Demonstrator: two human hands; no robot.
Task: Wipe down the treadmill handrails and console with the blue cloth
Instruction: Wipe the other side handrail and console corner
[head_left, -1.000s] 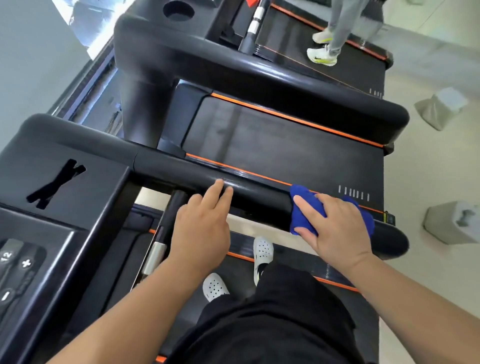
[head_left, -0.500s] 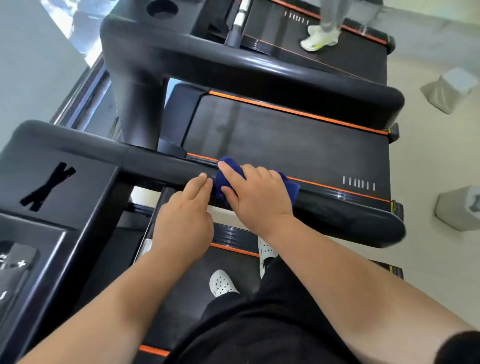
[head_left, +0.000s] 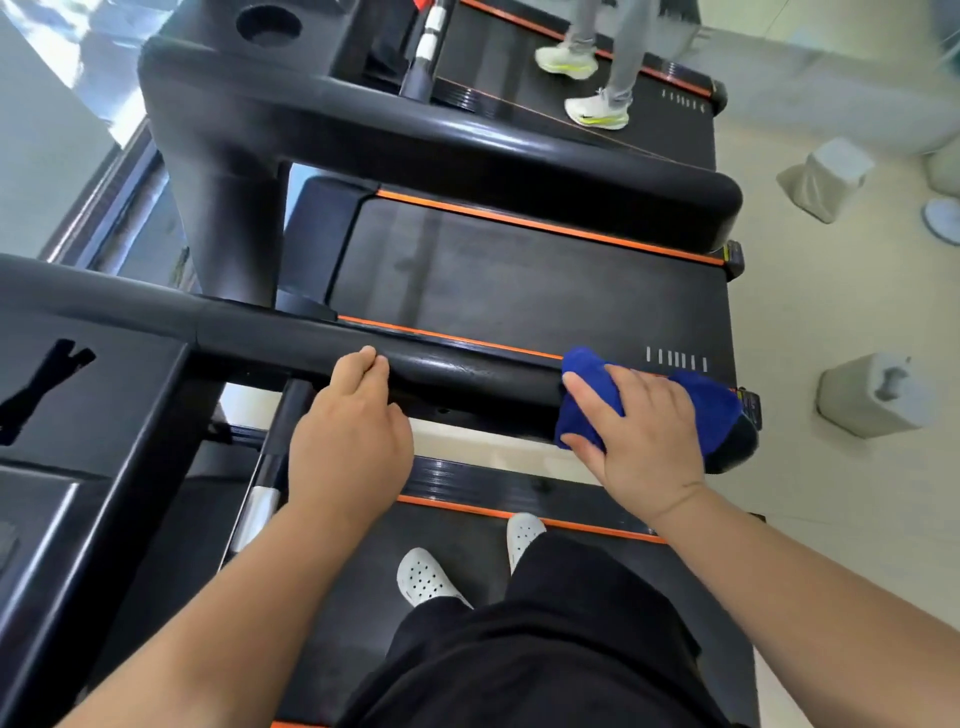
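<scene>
The black handrail (head_left: 467, 371) of my treadmill runs from the console (head_left: 88, 410) at the left to its rounded end at the right. My right hand (head_left: 644, 441) presses the blue cloth (head_left: 711, 410) over the rail near that end, fingers wrapped over the cloth and rail. My left hand (head_left: 348, 441) rests on the rail's middle, fingertips curled over its top. The console's buttons are mostly out of view.
A neighbouring treadmill (head_left: 519, 280) lies just beyond the rail, its own handrail (head_left: 467, 150) above it. Farther off, a person's legs in white shoes (head_left: 597, 111) stand on another belt. Grey blocks (head_left: 872, 395) sit on the floor at right. My white shoes (head_left: 426, 577) stand on the belt.
My right hand slid the blue cloth from beside my left hand out along the rail to its right end. The left hand stayed on the rail's middle.
</scene>
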